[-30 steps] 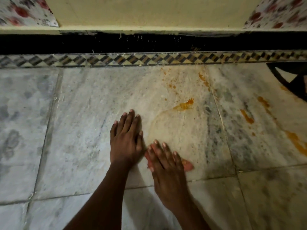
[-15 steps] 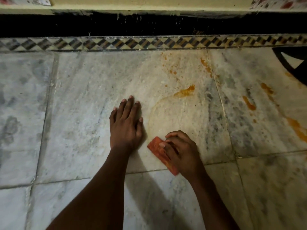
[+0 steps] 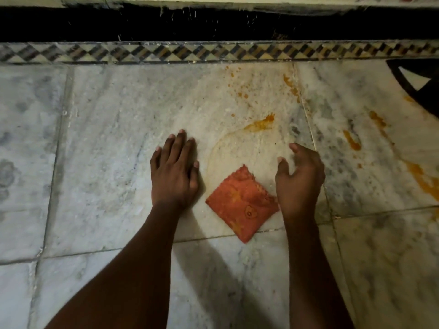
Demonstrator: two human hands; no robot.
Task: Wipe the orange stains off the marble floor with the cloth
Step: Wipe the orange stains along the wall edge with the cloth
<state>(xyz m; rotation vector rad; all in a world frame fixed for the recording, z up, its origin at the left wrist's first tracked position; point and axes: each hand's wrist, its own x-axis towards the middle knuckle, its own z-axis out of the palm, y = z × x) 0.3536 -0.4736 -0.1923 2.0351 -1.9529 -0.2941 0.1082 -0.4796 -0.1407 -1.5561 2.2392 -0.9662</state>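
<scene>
A folded orange-red cloth (image 3: 241, 203) lies flat on the marble floor (image 3: 107, 143) between my two hands. My left hand (image 3: 175, 169) presses flat on the floor just left of it, fingers together, holding nothing. My right hand (image 3: 300, 179) hovers at the cloth's right edge with fingers curled and apart, empty. An orange smear (image 3: 261, 124) with a faint curved ring sits just beyond the cloth. More orange stains (image 3: 351, 140) streak the tile to the right, and small orange specks (image 3: 237, 87) dot the floor near the border.
A patterned mosaic border strip (image 3: 166, 52) runs across the far side, with a black skirting band (image 3: 142, 22) behind it. A dark curved object (image 3: 413, 84) sits at the far right. A long orange streak (image 3: 422, 179) reaches the right edge.
My right hand has let go of the cloth and lifted off to its right. The cloth now lies spread flat and fully visible. My left hand has stayed planted.
</scene>
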